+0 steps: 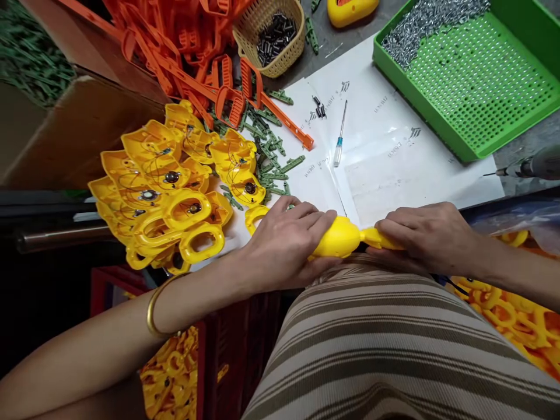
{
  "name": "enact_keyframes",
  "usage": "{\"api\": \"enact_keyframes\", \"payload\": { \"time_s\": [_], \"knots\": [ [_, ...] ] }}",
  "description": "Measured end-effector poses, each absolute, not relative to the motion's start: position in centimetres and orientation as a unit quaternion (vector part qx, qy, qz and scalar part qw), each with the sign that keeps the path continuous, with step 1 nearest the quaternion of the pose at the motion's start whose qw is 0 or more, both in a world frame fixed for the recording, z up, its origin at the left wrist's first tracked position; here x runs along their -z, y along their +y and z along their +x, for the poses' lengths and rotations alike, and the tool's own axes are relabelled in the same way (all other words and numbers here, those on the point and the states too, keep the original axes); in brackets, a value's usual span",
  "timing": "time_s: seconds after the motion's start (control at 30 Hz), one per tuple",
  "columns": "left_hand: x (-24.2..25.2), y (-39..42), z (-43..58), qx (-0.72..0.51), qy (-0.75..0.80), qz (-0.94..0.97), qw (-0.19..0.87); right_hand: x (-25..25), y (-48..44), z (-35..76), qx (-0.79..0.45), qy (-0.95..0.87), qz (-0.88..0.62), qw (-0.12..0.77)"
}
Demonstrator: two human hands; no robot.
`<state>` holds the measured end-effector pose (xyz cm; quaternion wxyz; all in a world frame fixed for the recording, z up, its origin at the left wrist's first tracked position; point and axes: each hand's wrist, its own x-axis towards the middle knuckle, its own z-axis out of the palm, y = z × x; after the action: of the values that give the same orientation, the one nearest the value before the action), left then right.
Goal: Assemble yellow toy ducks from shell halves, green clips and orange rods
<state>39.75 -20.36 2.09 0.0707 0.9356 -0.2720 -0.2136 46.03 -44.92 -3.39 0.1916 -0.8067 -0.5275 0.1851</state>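
Observation:
My left hand (291,242) is wrapped over a rounded, glossy yellow plastic toy shell (339,236) just above my lap, at the table's near edge. Fingers of my right hand (422,236) close on a narrow yellow plastic piece (377,237) that meets the shell's right end. Whether the two are one part or separate is unclear. A yellow loop (254,217) shows left of my left hand; its link to the shell is hidden. Beyond my hands, a screwdriver (339,140) with a clear blue handle lies on white paper (371,181).
Open yellow shells with wires and speakers (170,177) are heaped at left, near green plastic strips (273,154) and orange parts (188,52). Behind stand a basket of small black cylinders (286,61) and a green screw tray (437,125). A power driver (536,164) lies right.

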Motion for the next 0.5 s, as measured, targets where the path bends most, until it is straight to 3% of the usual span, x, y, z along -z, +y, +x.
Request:
{"api": "enact_keyframes", "payload": {
  "time_s": [0.13,0.33,0.5],
  "knots": [
    [-1.2,-19.8,40.1,0.175,-0.264,0.947,0.056,4.2,-44.2,46.5,-0.100,-0.551,-0.810,0.174],
    [-2.4,-19.6,41.7,0.235,-0.268,0.934,0.027,4.3,-42.8,46.3,-0.008,-0.534,-0.828,0.168],
    [-2.2,-19.9,42.4,0.230,-0.279,0.932,0.029,3.3,-42.0,45.9,0.013,-0.503,-0.850,0.157]
  ]
}}
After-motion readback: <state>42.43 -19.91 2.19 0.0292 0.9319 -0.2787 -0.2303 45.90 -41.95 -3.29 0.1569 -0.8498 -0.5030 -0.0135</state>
